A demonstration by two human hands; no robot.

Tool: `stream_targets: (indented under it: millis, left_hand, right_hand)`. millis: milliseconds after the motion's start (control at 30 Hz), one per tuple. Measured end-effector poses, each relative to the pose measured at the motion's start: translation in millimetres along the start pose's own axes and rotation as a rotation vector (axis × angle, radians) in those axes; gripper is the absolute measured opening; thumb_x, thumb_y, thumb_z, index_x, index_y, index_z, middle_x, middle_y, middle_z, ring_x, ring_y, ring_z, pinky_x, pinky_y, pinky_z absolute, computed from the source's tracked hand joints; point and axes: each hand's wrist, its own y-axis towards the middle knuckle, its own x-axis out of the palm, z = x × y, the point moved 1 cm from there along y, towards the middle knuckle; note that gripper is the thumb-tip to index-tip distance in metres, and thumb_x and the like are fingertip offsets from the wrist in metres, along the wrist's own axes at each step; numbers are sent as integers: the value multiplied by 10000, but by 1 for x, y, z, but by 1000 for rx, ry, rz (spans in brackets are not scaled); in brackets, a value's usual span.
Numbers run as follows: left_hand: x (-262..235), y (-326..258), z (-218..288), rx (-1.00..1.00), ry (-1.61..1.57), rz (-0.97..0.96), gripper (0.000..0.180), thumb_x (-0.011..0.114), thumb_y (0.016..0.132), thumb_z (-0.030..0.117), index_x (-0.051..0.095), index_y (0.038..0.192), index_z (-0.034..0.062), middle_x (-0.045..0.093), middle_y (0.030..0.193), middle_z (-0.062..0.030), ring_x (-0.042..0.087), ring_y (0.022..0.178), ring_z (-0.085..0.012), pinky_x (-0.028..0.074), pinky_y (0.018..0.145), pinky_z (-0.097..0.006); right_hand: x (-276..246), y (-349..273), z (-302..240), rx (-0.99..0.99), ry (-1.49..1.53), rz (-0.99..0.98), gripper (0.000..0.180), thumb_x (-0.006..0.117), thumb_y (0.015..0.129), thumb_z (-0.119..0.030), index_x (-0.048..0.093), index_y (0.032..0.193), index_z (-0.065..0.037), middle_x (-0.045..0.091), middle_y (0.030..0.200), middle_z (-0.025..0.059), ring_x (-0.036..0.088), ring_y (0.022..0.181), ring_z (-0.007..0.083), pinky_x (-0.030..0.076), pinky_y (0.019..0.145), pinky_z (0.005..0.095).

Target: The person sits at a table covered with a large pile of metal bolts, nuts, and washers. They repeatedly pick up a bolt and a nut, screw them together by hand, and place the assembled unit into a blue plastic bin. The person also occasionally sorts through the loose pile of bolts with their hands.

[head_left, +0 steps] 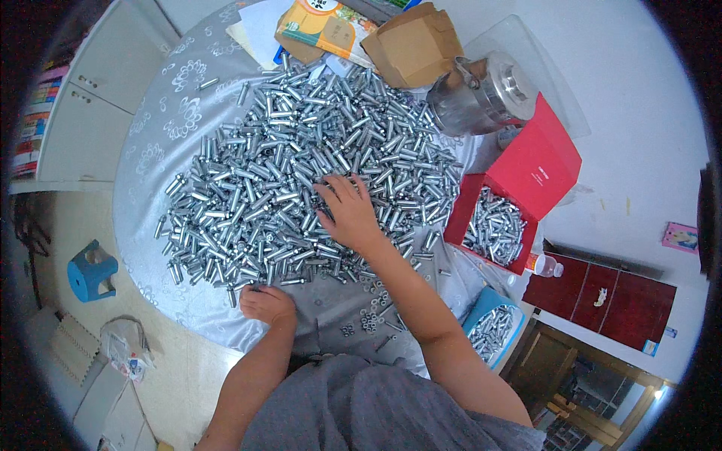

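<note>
A wide heap of silvery expansion bolts (286, 173) covers much of the round table. My right hand (350, 214) reaches into the middle of it, fingers spread and resting on the bolts, none plainly gripped. At the near left edge of the heap is my left hand (267, 304), its fingers curled in. One bolt (232, 296) lies just beside those fingertips; whatever they hold, if anything, is hidden. Between my forearms, small nuts and washers (368, 322) are scattered on the cloth.
An opened red box (460, 218) of bolts stands at the right, with a blue container (485, 307) of more bolts nearer me. Behind are a metal pot (481, 94), a cardboard box (415, 49) and a yellow package (331, 26). A blue stool (89, 274) sits on the floor, left.
</note>
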Motion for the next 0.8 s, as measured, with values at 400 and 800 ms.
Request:
stream_targets:
  millis: [400, 800]
  left_hand:
    - [-7, 2, 3, -24, -6, -36, 263, 451, 765, 138, 425, 985, -3, 462, 986, -180, 409, 950, -351, 299, 810, -461]
    - [-14, 0, 8, 6, -32, 23, 254, 468, 751, 122, 439, 976, 7, 471, 965, -165, 431, 919, -345, 322, 775, -442]
  right_hand:
    - [-25, -2, 43, 107, -264, 117, 296, 619, 616, -251, 616, 872, -102, 486, 1115, 134, 423, 1073, 303, 278, 940, 486]
    - [-60, -142, 23, 377, 100, 152, 177, 594, 736, -61, 576, 908, -21, 579, 937, 142, 533, 925, 312, 406, 811, 378]
